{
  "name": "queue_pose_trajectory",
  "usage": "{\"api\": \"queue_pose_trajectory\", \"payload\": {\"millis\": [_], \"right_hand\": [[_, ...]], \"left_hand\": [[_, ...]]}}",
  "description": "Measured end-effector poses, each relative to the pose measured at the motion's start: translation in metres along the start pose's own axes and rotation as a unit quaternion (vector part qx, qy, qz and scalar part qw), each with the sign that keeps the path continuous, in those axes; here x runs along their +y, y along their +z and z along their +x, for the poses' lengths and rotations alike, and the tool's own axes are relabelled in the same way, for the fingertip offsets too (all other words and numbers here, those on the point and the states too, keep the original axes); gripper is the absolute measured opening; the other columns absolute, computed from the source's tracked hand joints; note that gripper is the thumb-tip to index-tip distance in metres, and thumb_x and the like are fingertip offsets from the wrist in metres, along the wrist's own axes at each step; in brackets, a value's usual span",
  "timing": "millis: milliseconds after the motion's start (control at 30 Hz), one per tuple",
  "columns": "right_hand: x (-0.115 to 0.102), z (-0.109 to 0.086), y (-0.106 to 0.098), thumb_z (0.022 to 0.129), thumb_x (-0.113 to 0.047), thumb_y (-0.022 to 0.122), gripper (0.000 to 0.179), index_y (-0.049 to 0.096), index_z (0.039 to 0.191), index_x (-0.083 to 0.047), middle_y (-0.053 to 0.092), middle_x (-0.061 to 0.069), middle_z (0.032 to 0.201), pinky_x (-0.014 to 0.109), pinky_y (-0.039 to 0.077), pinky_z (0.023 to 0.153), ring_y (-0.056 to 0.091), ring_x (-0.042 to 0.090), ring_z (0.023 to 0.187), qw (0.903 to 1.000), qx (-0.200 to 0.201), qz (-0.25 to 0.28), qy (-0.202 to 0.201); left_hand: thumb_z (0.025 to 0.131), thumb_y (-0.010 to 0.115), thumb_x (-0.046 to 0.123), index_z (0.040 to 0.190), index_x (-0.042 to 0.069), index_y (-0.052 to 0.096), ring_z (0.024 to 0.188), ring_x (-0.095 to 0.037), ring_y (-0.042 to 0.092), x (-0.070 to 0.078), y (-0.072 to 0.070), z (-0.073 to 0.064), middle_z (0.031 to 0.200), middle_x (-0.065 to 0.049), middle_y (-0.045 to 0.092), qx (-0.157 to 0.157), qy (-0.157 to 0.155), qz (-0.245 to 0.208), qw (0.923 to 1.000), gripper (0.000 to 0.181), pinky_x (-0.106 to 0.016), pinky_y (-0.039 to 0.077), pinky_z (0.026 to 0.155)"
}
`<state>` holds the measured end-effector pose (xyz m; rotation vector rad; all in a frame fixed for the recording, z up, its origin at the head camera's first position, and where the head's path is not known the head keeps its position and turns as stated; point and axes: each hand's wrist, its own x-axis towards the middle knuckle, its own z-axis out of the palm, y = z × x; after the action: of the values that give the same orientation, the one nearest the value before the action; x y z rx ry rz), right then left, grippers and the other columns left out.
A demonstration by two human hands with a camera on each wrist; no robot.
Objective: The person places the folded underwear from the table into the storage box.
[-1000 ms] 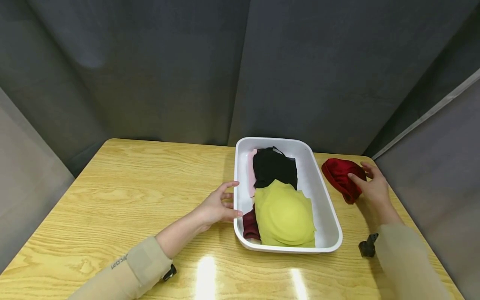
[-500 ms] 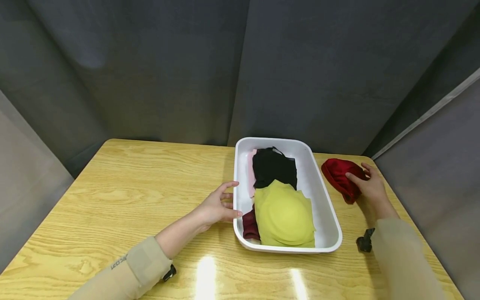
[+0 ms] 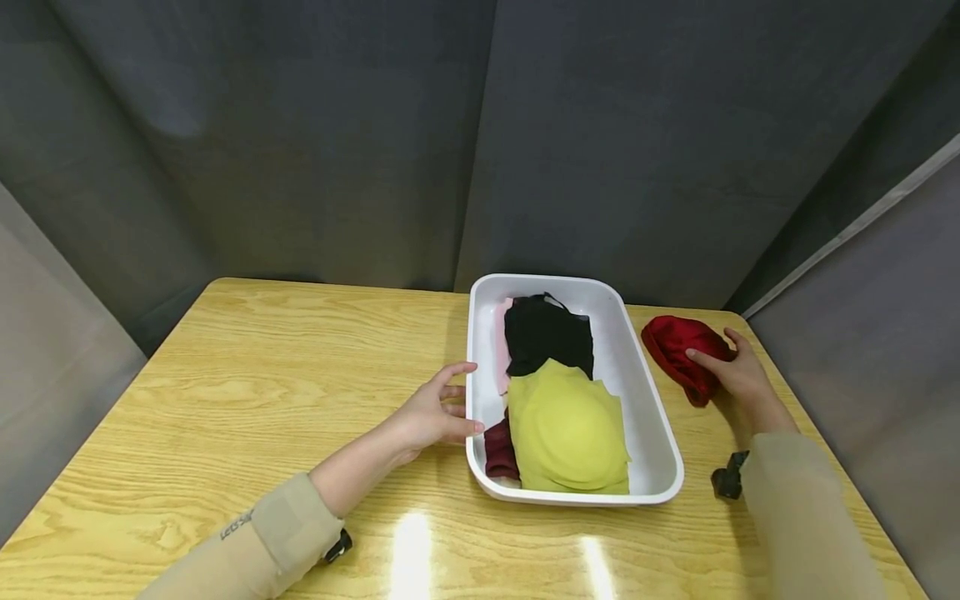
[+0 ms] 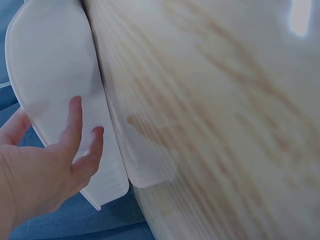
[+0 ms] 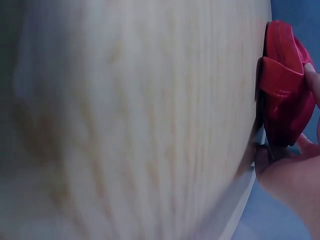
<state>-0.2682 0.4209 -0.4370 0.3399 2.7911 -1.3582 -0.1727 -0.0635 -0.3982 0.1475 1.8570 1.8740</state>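
A white plastic bin [image 3: 658, 417] stands on the wooden table, its long sides running front to back. My left hand [image 3: 431, 417] is at its left rim, thumb tip and index fingertip just over the edge. In the left wrist view, loosely spread fingers [image 4: 74, 122] lie along the bin's outer wall. At the table's right end my right hand [image 3: 742, 375] grips a bunched red satin garment [image 3: 678, 354], thumb on its near top and a finger at its far side. The right wrist view shows a stitched band on the red garment [image 5: 282, 75].
Inside the bin, a yellow garment [image 3: 570, 429] with a rounded bulge lies at the front and a black garment [image 3: 550, 336] behind it. Pink cloth [image 3: 501, 350] and maroon cloth [image 3: 500, 450] show along the left. Grey curtains [image 3: 337, 150] rise behind the table.
My right hand and forearm have shifted slightly left, and the thumb has slid further over the red garment. My left hand and the bin look almost unmoved.
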Motion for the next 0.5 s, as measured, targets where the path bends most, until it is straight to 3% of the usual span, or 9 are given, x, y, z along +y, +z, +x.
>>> {"api": "queue_pose_trajectory", "payload": {"millis": [500], "right_hand": [[-0.0030,0.0019,0.0042,0.087,-0.040,0.066,0.089,0.013,0.151,-0.007,0.019,0.030,0.150,0.057,0.031,0.106,0.030,0.045,0.129,0.9984,0.040,0.031,0.024]], "left_hand": [[0.078,0.070,-0.008,0.145,0.019,0.030,0.110,-0.034,0.056,0.0003,-0.0002,0.0002,0.136,-0.024,0.041,0.000,-0.002,0.005,1.0000,0.083,-0.038,0.056,0.075]]}}
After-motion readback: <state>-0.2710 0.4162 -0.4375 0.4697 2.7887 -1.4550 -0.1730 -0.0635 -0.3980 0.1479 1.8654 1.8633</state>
